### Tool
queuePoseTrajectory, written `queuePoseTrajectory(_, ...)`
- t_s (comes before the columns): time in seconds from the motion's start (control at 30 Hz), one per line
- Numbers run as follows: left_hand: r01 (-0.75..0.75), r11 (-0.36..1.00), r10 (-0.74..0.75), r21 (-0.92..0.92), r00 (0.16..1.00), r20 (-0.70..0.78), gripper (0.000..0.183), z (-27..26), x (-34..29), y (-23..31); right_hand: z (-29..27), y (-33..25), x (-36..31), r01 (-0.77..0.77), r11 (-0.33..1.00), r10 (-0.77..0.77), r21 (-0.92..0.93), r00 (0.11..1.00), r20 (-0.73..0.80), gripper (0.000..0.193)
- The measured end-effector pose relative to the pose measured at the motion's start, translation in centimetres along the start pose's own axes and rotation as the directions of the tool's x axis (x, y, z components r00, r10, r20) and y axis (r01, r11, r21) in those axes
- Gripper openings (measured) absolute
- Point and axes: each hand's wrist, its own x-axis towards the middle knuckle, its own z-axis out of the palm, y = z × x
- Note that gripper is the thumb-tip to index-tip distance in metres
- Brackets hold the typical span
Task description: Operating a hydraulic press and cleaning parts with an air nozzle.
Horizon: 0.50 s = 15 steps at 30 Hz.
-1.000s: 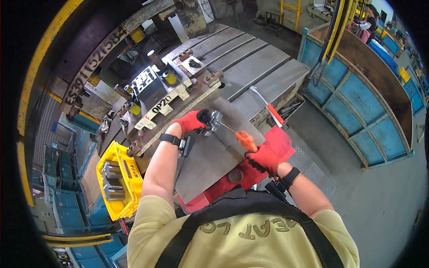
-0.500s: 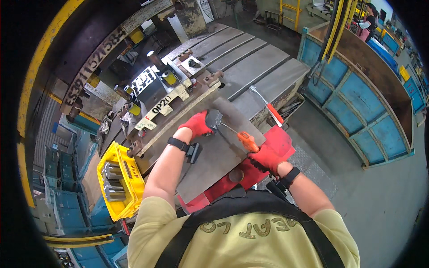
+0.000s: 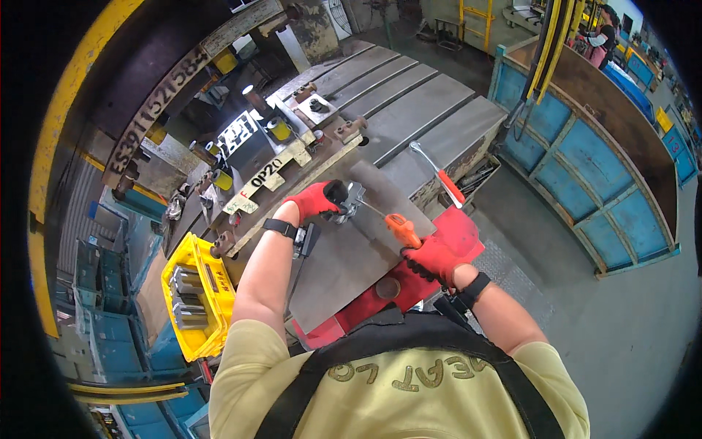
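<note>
In our left hand (image 3: 318, 201) we are gripping a small metal part (image 3: 353, 199) above a grey plate (image 3: 322, 271); in our right hand (image 3: 433, 257) we are clasping an orange-handled tool (image 3: 401, 229), its thin shaft (image 3: 373, 208) pointing at the part. Beyond, a red-handled ratchet (image 3: 447, 183) is lying at a slotted bed's (image 3: 409, 88) edge.

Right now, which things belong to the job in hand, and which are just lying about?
In the job:
grey metal part, in the left grip
orange-handled tool, in the right grip
possibly the grey pieces in the yellow crate

Lying about, apparently:
red-handled wrench at the slotted bed's edge
blue bin at right
</note>
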Motion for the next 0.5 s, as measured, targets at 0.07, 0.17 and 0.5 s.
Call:
queuePoseTrajectory(0.07,0.008,1.000,-0.008,-0.008,1.000,0.024,0.048,-0.2,0.0,0.9,-0.1,0.1,0.1,0.008,1.000,-0.008,-0.010,1.000,0.001,0.025)
queuePoseTrajectory(0.17,-0.068,0.987,0.063,0.145,0.997,0.036,0.050,-0.3,0.0,1.2,-0.2,0.6,0.3,0.036,0.999,-0.036,-0.014,0.999,0.010,0.025)
queuePoseTrajectory(0.5,-0.039,0.966,0.048,0.254,0.998,-0.029,0.057,-0.5,0.6,-0.6,0.1,0.1,0.1,0.041,0.998,-0.041,-0.057,0.999,-0.007,0.025)
